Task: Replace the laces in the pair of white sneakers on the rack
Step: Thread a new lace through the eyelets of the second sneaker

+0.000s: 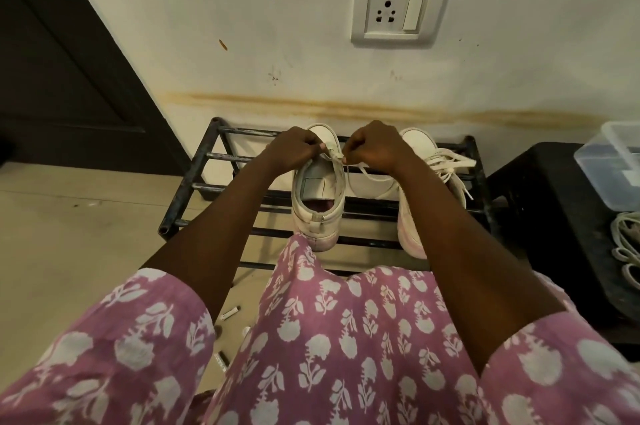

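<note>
Two white sneakers stand on a black metal rack [194,179] against the wall, toes toward the wall. Over the left sneaker [320,196], my left hand [294,147] grips the upper near the eyelets. My right hand [375,144] pinches a white lace [367,175] at the same spot; the lace loops down between the shoes. The right sneaker [420,147] is partly hidden by my right forearm, and loose white laces spill off its right side.
A black stool [554,189] at the right holds a clear plastic box [613,165] and a bundle of white laces [627,244]. A wall socket [400,7] is above the rack. A dark door [62,71] is at left. Small white bits lie on the floor [230,314].
</note>
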